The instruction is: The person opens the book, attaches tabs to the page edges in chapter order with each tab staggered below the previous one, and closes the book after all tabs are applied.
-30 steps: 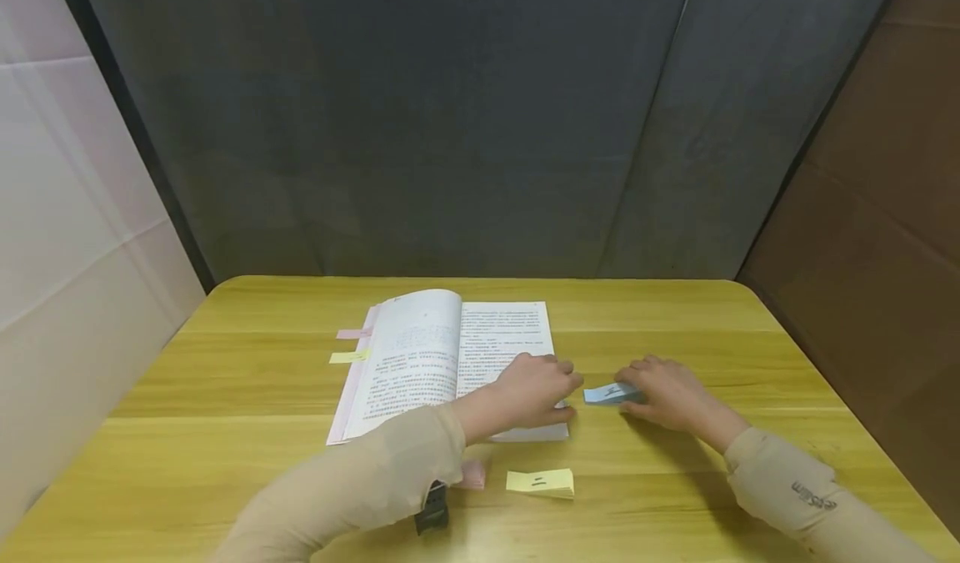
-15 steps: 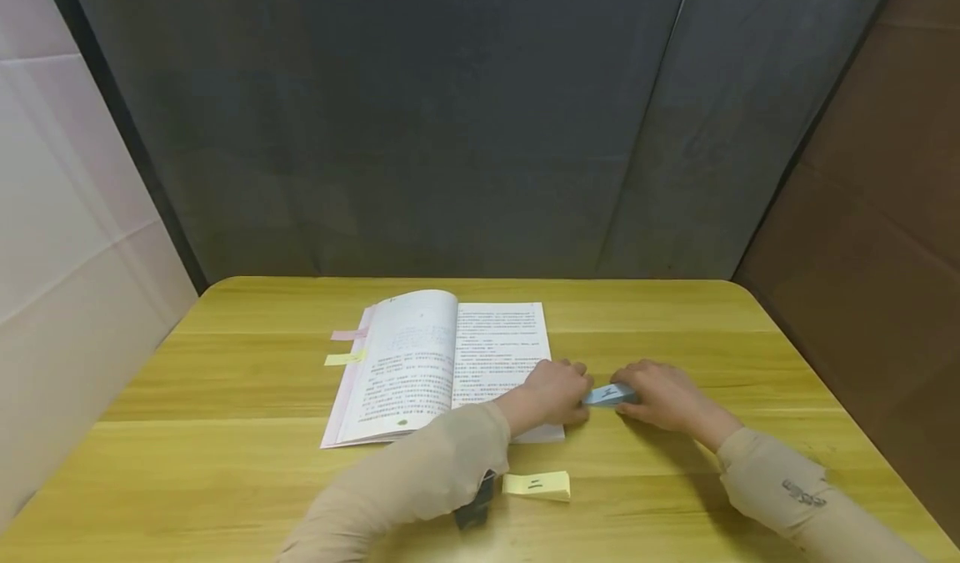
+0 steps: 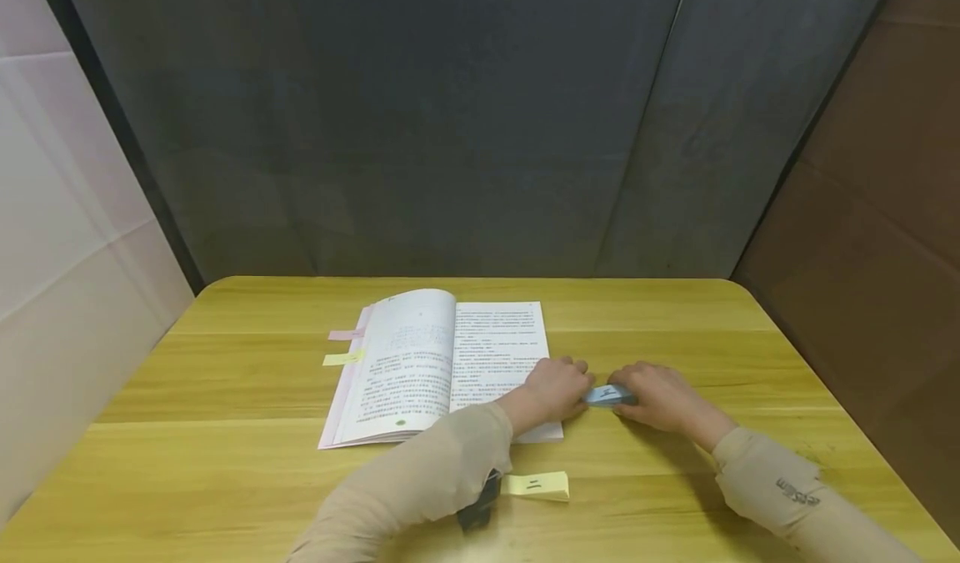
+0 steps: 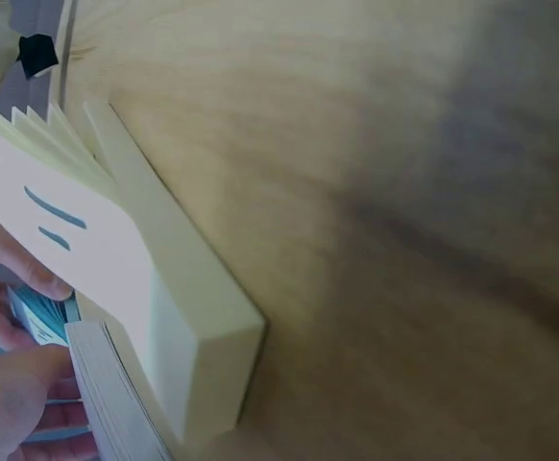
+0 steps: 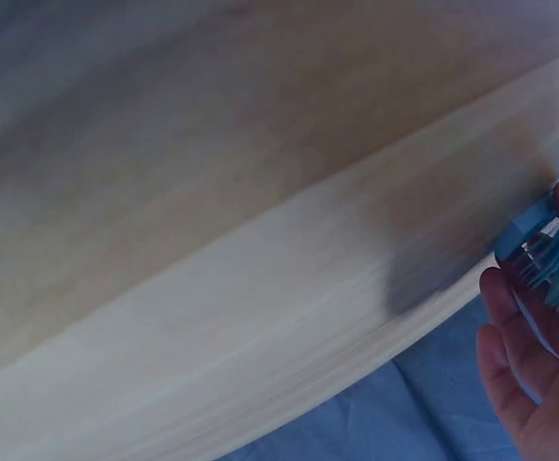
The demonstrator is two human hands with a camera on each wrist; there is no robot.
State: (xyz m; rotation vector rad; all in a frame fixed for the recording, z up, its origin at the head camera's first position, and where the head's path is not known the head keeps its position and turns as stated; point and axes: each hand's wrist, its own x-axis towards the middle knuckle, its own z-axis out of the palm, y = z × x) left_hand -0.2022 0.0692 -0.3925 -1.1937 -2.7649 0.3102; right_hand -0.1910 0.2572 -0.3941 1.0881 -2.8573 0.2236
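A pad of blue sticky notes (image 3: 609, 394) with a dark handwritten mark sits just right of the open book (image 3: 498, 334). My right hand (image 3: 662, 394) holds the pad's right end between thumb and fingers; in the right wrist view its blue leaves (image 5: 553, 264) fan apart. At the opposite end, my left hand (image 3: 553, 391) pinches the pad with curled fingertips, its wrist over the book's right page. Exactly which sheets it grips is hidden. The left wrist view catches both hands meeting around the blue notes (image 4: 41, 312).
A yellow sticky-note pad (image 3: 536, 486) marked with two strokes lies in front of the book. Pink (image 3: 342, 335) and yellow (image 3: 341, 359) tabs stick out of the book's left edge. A black device (image 3: 477, 509) hangs under my left sleeve. Dark cloth (image 3: 450, 129) stands behind the table.
My left hand has moved right across to the blue pad and now meets its left end. My left sleeve now covers the pink pad. The right hand stays on the blue pad.
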